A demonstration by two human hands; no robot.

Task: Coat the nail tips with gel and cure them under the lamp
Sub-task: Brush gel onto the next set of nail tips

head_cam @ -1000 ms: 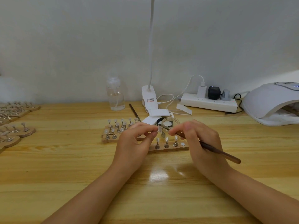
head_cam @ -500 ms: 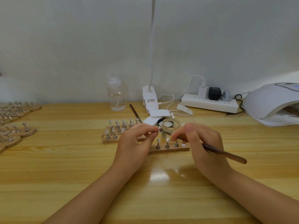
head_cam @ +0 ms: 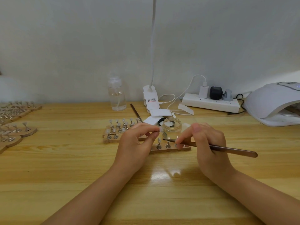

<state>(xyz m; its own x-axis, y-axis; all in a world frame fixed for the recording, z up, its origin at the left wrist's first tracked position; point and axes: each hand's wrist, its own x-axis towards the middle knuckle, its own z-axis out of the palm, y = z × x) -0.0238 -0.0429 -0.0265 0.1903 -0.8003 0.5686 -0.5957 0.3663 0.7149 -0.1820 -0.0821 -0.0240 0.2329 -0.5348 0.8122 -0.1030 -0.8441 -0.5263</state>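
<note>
My left hand (head_cam: 134, 142) pinches a small clear nail tip (head_cam: 161, 129) on its metal peg, lifted just left of the open clear gel jar (head_cam: 171, 129). My right hand (head_cam: 206, 143) grips a brown gel brush (head_cam: 227, 149), whose dark tip points left above a wooden holder strip (head_cam: 170, 147) with several pegged nail tips. A second wooden holder (head_cam: 113, 135) with several more tips lies behind my left hand. The white curing lamp (head_cam: 274, 101) stands at the far right.
A clear liquid bottle (head_cam: 116, 95), a clip lamp base (head_cam: 150, 99), white pads (head_cam: 160, 113) and a power strip (head_cam: 211, 103) line the back of the wooden table. A spare brush (head_cam: 136, 112) lies near the pads. More wooden tip holders (head_cam: 17, 129) crowd the left edge.
My right hand has drawn the brush down and to the right, away from the held nail tip, so its tip now sits lower over the front holder. The left hand stays put.
</note>
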